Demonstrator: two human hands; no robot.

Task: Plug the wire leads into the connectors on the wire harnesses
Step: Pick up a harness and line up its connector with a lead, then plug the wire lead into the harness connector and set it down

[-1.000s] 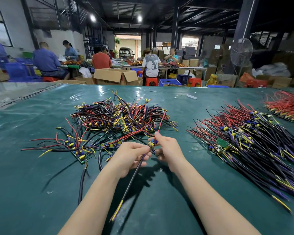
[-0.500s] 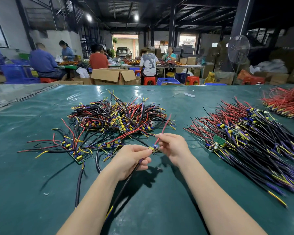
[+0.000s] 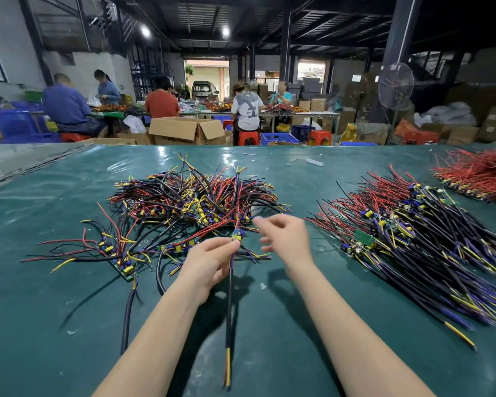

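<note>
Left hand (image 3: 209,262) pinching a wire harness (image 3: 229,296) at its connector end, above the middle of the tabletop (image 3: 55,325); the cable trails toward the near edge. Right hand (image 3: 287,239), blurred, fingers loosely apart, holding nothing, just beside it. Tangled pile (image 3: 189,196) behind.

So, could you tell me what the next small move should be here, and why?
Probably lay the held harness on the sorted pile at right: the left hand pinches it at its connector, a red lead appears to rise from that connector, and the right hand, though blurred, holds nothing.
</note>
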